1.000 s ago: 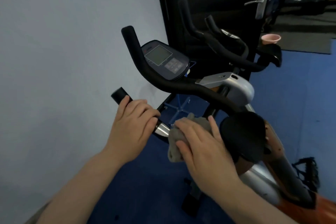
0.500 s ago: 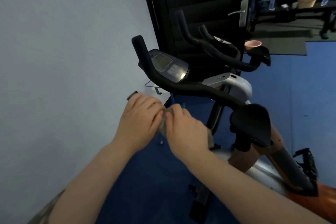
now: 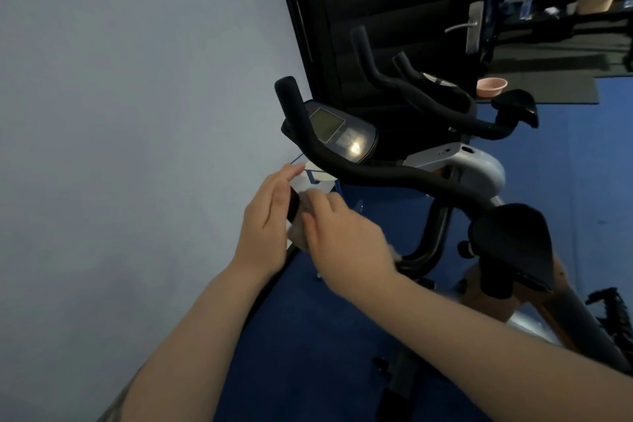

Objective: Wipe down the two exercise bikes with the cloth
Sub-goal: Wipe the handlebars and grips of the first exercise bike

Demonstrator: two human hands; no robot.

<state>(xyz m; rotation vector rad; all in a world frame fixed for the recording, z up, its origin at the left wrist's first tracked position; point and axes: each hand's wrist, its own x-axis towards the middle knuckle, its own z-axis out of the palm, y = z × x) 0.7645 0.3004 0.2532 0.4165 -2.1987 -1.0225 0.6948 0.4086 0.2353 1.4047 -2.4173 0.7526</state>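
The near exercise bike (image 3: 479, 171) has black curved handlebars, a console (image 3: 337, 134) with a screen, and a black elbow pad (image 3: 510, 236). My right hand (image 3: 342, 233) holds the grey cloth (image 3: 296, 233) pressed around the left handlebar's end (image 3: 293, 205). Beside it, my left hand (image 3: 267, 226) lies against the same grip with its fingers mostly straight, lifted off the bar. A second bike (image 3: 442, 99) stands behind, next to the black door.
A pale wall (image 3: 137, 113) runs close on the left. The black door (image 3: 394, 10) with a metal handle stands behind the bikes. A pink bowl (image 3: 491, 86) sits on the floor beyond. The floor (image 3: 325, 336) is blue; a pedal (image 3: 609, 305) juts out at right.
My right hand has slid the cloth leftward along the bar to the grip's end. My left hand has loosened from gripping the handle end to straight fingers beside it.
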